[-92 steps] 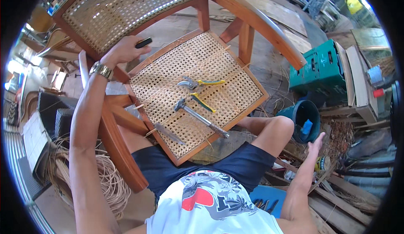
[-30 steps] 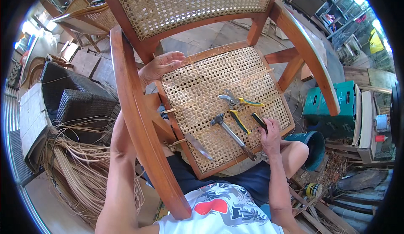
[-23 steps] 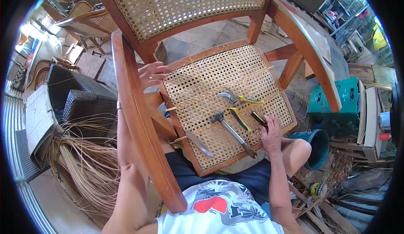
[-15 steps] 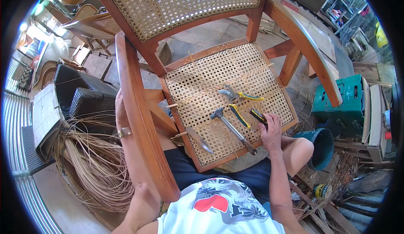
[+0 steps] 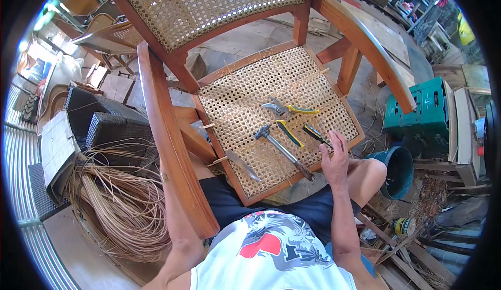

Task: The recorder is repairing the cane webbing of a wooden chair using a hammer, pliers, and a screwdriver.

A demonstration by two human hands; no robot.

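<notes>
A wooden armchair with a woven cane seat stands in front of me, tools lying on the seat. My right hand hovers at the seat's right front, its fingers stretched out and empty. Just beyond the fingertips lies a slim black-and-yellow hand tool. Left of it are pruning shears with yellow-green handles, spread apart. A hammer with a metal shaft lies at an angle, and a flat knife blade rests near the left front edge. My left forearm reaches behind the left armrest, which hides the hand.
A bundle of rattan strands lies at the left, below a dark woven piece. To the right stand a green crate and a dark teal bucket. Wood scraps and a small yellow tin lie lower right. Thin pegs stick out of the seat frame.
My right hand has let go of the black-and-yellow tool and opened. My left hand has slipped out of sight behind the armrest. The chair appears shifted slightly left and up in view.
</notes>
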